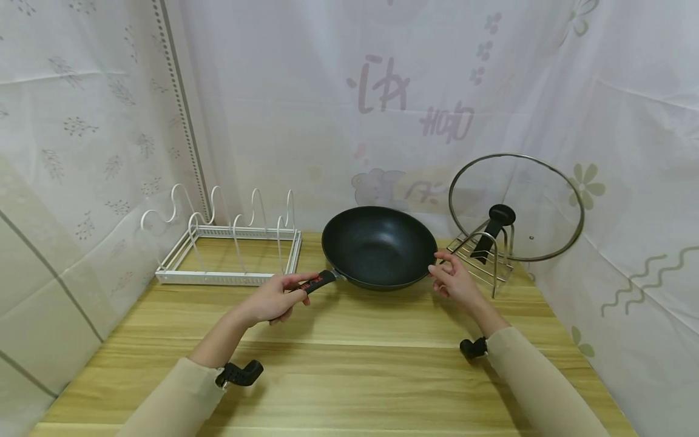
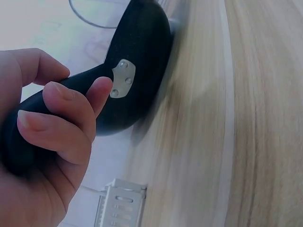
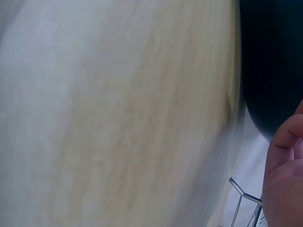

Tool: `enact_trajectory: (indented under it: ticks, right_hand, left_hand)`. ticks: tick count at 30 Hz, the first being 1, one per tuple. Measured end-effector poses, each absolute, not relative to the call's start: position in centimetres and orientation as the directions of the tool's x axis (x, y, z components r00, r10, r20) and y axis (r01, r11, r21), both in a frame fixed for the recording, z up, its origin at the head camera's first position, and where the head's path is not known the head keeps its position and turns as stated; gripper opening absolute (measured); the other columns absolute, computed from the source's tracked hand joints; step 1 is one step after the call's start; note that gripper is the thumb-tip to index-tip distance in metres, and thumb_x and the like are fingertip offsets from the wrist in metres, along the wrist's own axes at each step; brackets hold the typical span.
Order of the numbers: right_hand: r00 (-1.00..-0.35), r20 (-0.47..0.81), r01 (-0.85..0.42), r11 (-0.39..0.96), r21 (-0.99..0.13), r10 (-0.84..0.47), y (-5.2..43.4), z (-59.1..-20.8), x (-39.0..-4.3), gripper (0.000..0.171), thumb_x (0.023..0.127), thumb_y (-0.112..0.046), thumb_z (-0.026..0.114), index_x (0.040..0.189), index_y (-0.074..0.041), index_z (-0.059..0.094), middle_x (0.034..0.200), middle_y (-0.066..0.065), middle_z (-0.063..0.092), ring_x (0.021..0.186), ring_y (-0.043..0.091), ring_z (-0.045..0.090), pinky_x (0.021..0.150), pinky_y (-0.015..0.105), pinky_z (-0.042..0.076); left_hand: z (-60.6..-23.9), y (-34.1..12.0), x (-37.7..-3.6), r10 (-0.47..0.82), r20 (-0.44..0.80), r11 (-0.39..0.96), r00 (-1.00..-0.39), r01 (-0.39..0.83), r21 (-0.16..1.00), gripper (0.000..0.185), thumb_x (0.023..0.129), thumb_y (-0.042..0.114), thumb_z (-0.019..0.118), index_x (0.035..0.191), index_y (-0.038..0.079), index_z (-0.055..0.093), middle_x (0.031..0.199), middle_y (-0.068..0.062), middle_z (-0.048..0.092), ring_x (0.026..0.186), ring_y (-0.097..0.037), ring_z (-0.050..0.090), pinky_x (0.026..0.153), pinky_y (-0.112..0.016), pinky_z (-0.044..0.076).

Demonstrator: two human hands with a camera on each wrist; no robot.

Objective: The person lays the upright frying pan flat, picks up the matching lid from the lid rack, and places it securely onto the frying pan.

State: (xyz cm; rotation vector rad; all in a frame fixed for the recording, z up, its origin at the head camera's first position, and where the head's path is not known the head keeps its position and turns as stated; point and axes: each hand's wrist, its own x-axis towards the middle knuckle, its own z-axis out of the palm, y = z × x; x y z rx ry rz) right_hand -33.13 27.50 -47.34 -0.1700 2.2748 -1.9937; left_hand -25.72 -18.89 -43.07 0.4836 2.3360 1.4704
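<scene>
Black and non-stick, the wok sits on the wooden table between the 2 hands, its bowl just ahead of them and its handle running back and to the left from the rim. That long axis points straight into the left hand, whose fingers are curled around the handle's end in a firm grasp; the left wrist view shows the grip close to the riveted joint. The right hand is at the opposite side of the wok, fingers relaxed and slightly spread, fingertips at or just beside the rim; whether they actually touch it I cannot tell, and the right wrist view is too blurred to help. Left of the left hand stands a white wire rack. Beyond the right hand, a glass lid leans upright in a metal stand.
</scene>
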Motion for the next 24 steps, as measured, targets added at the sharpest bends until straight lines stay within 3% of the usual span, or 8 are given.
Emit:
enact_trajectory:
  ticks: [8, 18, 24]
  right_hand:
    - [-0.988, -0.003, -0.022, 0.156, -0.987, -0.156, 27.4, -47.4, -33.0, 0.065, 0.111, -0.023, 0.067, 0.162, -0.002, 0.031, 0.1, -0.003, 0.073, 0.066, 0.01, 0.061, 0.054, 0.023, 0.042]
    - [-0.993, -0.027, 0.009, 0.155, -0.988, -0.118, 26.6, -47.5, -32.5, 0.064, 0.111, -0.022, 0.066, 0.161, -0.005, 0.03, 0.097, -0.007, 0.073, 0.065, 0.008, 0.061, 0.055, 0.022, 0.044]
    - [-0.993, -0.025, 0.012, 0.116, -0.993, -0.113, 26.1, -47.7, -32.2, 0.061, 0.111, -0.018, 0.065, 0.159, -0.005, 0.031, 0.095, -0.006, 0.075, 0.062, 0.009, 0.061, 0.053, 0.022, 0.042]
  left_hand:
    - [-42.9, -19.7, -26.4, 0.469, -0.097, 0.449, -0.878, 0.143, 0.882, 0.055, 0.109, 0.014, 0.053, 0.163, 0.015, 0.054, 0.116, -0.025, 0.072, 0.049, -0.011, 0.048, 0.042, -0.024, 0.037]
    - [-43.1, -20.6, -27.5, 0.466, -0.095, 0.475, -0.88, 0.158, 0.866, 0.052, 0.11, 0.015, 0.052, 0.161, 0.019, 0.057, 0.115, -0.02, 0.074, 0.05, -0.012, 0.049, 0.043, -0.024, 0.037]
    - [-43.0, -21.2, -27.8, 0.455, -0.091, 0.49, -0.886, 0.164, 0.856, 0.05, 0.11, 0.015, 0.053, 0.159, 0.022, 0.06, 0.117, -0.024, 0.075, 0.05, -0.014, 0.051, 0.043, -0.024, 0.038]
